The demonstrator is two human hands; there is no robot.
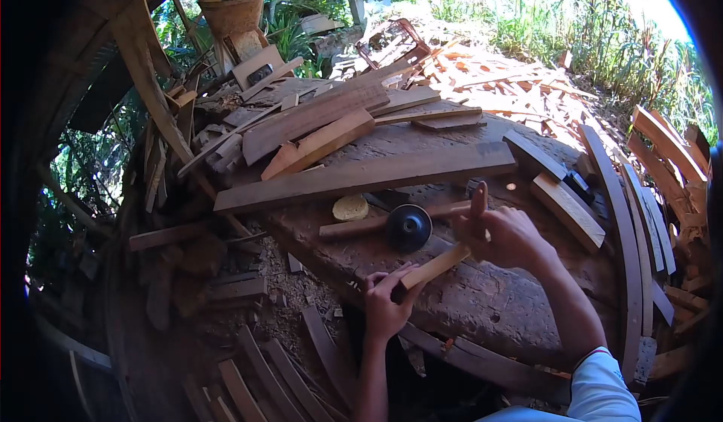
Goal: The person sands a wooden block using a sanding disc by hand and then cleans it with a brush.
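My left hand (386, 309) is closed around the near end of a short, pale piece of wood (437, 265), which slants up to the right over the bench. At that wood's far end is my right hand (506, 237), index finger raised and the other fingers partly curled and hard to make out. Whether it touches the wood I cannot tell. Just beyond the wood, a round black disc (408, 228) rests against a narrow wooden strip (350, 228). A yellowish, rounded lump (350, 208) sits behind the strip.
A long plank (369, 175) lies across the worn wooden bench (520, 309), with stacked boards (316, 120) behind it. More cut boards (568, 211) line the right side. Curved wooden pieces (271, 373) lie low on the left, near sawdust (282, 286). Scrap wood (497, 83) is heaped beyond.
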